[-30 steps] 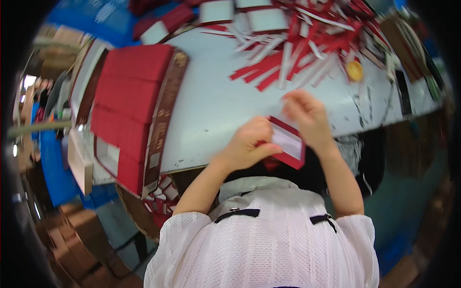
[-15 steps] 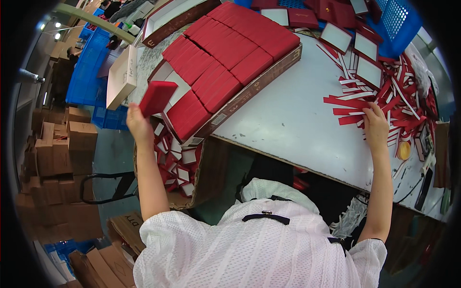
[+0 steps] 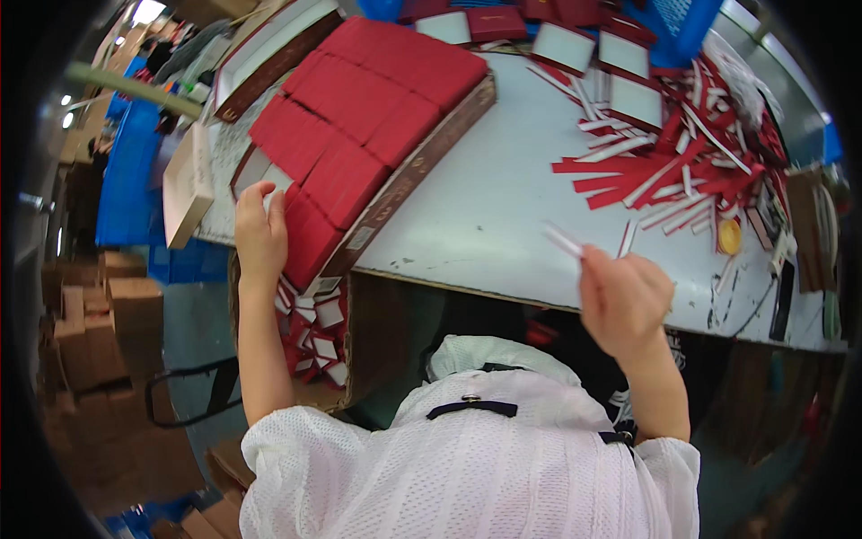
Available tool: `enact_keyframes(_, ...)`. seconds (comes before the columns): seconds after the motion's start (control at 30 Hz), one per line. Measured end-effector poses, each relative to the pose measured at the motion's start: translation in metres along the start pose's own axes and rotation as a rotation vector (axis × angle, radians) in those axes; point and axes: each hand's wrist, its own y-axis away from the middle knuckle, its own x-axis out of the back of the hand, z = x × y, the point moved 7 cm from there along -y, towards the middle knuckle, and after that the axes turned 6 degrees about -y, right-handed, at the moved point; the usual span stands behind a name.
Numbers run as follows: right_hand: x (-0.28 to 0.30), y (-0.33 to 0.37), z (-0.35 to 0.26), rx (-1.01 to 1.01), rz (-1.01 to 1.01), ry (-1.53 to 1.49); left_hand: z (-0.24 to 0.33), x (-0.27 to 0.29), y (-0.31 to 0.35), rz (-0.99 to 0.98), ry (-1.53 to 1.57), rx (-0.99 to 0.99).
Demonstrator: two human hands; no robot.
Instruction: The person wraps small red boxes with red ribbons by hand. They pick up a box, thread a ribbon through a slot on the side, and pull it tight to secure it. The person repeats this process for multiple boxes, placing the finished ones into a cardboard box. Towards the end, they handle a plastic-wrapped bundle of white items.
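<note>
My left hand is at the near left corner of a shallow carton packed with rows of red boxes. Its fingers curl toward the thumb beside the gap in the rows. A bit of white shows between them, but what they hold, if anything, is hidden. Over the near edge of the table, my right hand pinches a thin whitish strip, blurred by motion. Beyond it lies a heap of red and white strips.
Open white-lined red box parts lie by blue crates at the back. An empty carton and a cream lid stand left. Under the table edge, a cardboard bin holds red and white pieces. A yellow tape roll sits right.
My right hand has left the strip heap, coming nearer and leftward with a strip. My left hand is now at the carton, and the red box it held is no longer visible in it.
</note>
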Motion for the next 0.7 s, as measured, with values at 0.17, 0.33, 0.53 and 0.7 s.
enact_keyframes(0.17,0.006,-0.002,-0.022,0.12,0.041,0.161,0.202,-0.022,0.029,-0.458,0.86,-0.226)
enact_keyframes(0.33,0.023,0.013,-0.021,0.06,-0.006,0.211,0.262,-0.057,0.05,-0.719,1.485,0.178)
enact_keyframes(0.53,0.038,0.025,0.011,-0.333,0.08,-0.195,0.282,-0.072,0.061,-0.767,1.443,0.067)
enact_keyframes(0.7,0.038,0.039,0.01,-0.237,0.01,0.007,0.302,-0.058,0.055,-0.585,1.067,-0.341)
